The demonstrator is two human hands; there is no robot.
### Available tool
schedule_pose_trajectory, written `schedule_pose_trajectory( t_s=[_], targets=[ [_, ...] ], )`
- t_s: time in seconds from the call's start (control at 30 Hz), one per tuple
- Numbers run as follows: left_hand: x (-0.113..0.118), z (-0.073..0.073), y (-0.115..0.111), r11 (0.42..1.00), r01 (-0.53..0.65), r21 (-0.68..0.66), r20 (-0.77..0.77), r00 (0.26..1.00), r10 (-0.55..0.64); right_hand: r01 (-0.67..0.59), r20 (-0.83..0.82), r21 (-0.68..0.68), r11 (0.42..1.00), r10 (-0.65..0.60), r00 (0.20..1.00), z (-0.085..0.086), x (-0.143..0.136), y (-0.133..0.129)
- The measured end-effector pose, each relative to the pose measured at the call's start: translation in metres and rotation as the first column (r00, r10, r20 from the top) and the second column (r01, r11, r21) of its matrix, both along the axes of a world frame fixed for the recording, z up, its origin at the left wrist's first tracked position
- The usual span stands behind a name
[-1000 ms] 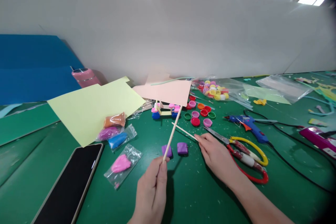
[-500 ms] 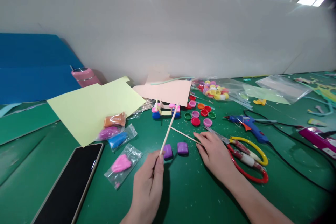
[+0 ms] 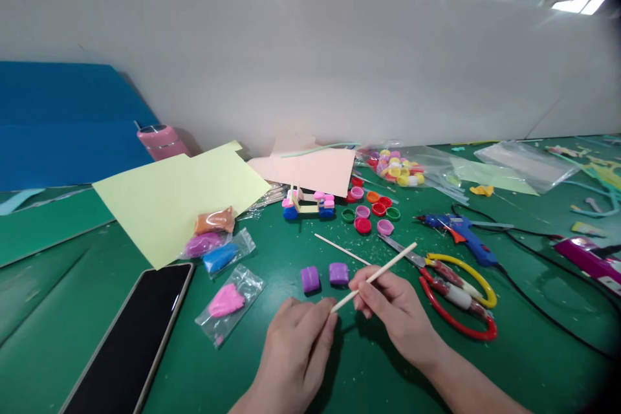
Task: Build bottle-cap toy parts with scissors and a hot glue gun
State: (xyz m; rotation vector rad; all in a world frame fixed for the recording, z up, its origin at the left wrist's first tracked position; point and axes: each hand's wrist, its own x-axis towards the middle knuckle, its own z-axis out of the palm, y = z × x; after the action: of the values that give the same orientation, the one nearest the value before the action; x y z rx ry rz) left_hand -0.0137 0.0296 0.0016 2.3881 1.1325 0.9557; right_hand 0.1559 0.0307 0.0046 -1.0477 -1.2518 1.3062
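Observation:
A pale wooden stick [image 3: 392, 261] slants between my two hands. One end is pinched by my left hand [image 3: 298, 343], whose fingers are closed. Further along, my right hand [image 3: 392, 317] grips the same stick between thumb and fingers, with the far end sticking out up to the right. Just beyond the hands lie two purple clay blocks [image 3: 310, 279], side by side and apart. A thinner stick [image 3: 341, 249] rests on the table behind them, its right end near my right hand. Scissors [image 3: 458, 291] with red and yellow handles lie right of that hand.
A small pink-and-blue model car [image 3: 308, 204] stands behind, beside several coloured rings [image 3: 362, 225]. A blue glue gun [image 3: 458, 234] with its cable lies at right. Bagged clay [image 3: 227, 301], a phone [image 3: 130, 336], yellow-green paper [image 3: 169, 197] and a pink bottle [image 3: 161, 141] are at left.
My right hand has left the thin stick on the table and taken hold of the stick in my left hand. That stick has tipped from steep to a low slant rightward.

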Motion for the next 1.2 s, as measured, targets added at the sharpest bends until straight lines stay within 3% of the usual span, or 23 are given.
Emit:
schedule_pose_trajectory(
  t_s=[0.17, 0.33, 0.4, 0.47, 0.53, 0.6, 0.67, 0.7, 0.8, 0.93, 1.1, 1.2],
  targets=[
    [-0.004, -0.006, 0.002, 0.990, -0.124, 0.067, 0.015, 0.992, 0.123, 0.091, -0.067, 0.000, 0.996, -0.091, 0.994, -0.003, 0.003, 0.003],
    [-0.006, -0.005, 0.004, 0.987, -0.141, 0.079, 0.019, 0.990, 0.140, 0.142, -0.062, 0.015, 0.990, -0.141, 0.988, -0.005, 0.008, 0.006],
    [-0.007, -0.004, 0.005, 0.984, -0.167, 0.068, 0.029, 0.986, 0.165, 0.130, 0.004, 0.030, 0.991, -0.130, 0.992, -0.005, 0.008, 0.005],
    [-0.008, -0.003, 0.007, 0.976, -0.214, 0.047, 0.040, 0.976, 0.212, 0.122, 0.181, 0.137, 0.983, -0.145, 0.973, -0.004, 0.009, 0.002],
    [-0.009, -0.003, 0.008, 0.971, -0.236, 0.042, 0.043, 0.971, 0.235, 0.117, 0.382, 0.364, 0.924, -0.262, 0.886, -0.003, 0.009, -0.001],
    [-0.009, -0.004, 0.009, 0.977, -0.203, 0.057, 0.023, 0.979, 0.202, 0.082, 0.484, 0.598, 0.798, -0.440, 0.756, -0.001, 0.009, -0.005],
    [-0.009, -0.005, 0.009, 0.987, -0.138, 0.081, -0.005, 0.990, 0.139, -0.009, 0.555, 0.704, 0.710, -0.542, 0.631, 0.002, 0.009, -0.007],
    [-0.009, -0.005, 0.009, 0.990, -0.106, 0.091, -0.017, 0.994, 0.108, -0.068, 0.605, 0.705, 0.706, -0.548, 0.578, 0.005, 0.008, -0.007],
    [-0.008, -0.006, 0.007, 0.993, -0.045, 0.107, -0.035, 0.998, 0.049, -0.200, 0.748, 0.597, 0.777, -0.450, 0.488, 0.010, 0.005, -0.006],
    [-0.009, -0.006, 0.007, 0.994, -0.055, 0.095, -0.025, 0.998, 0.058, -0.288, 0.821, 0.483, 0.827, -0.314, 0.477, 0.009, 0.006, -0.001],
    [-0.011, -0.013, 0.016, 0.961, -0.273, 0.052, -0.029, 0.961, 0.275, -0.146, 0.790, 0.463, 0.874, -0.333, 0.515, 0.001, 0.016, 0.009],
    [-0.010, -0.019, 0.024, 0.953, -0.304, 0.005, -0.107, 0.947, 0.302, -0.084, 0.813, 0.399, 0.913, -0.310, 0.493, -0.001, 0.018, 0.014]
  ],
)
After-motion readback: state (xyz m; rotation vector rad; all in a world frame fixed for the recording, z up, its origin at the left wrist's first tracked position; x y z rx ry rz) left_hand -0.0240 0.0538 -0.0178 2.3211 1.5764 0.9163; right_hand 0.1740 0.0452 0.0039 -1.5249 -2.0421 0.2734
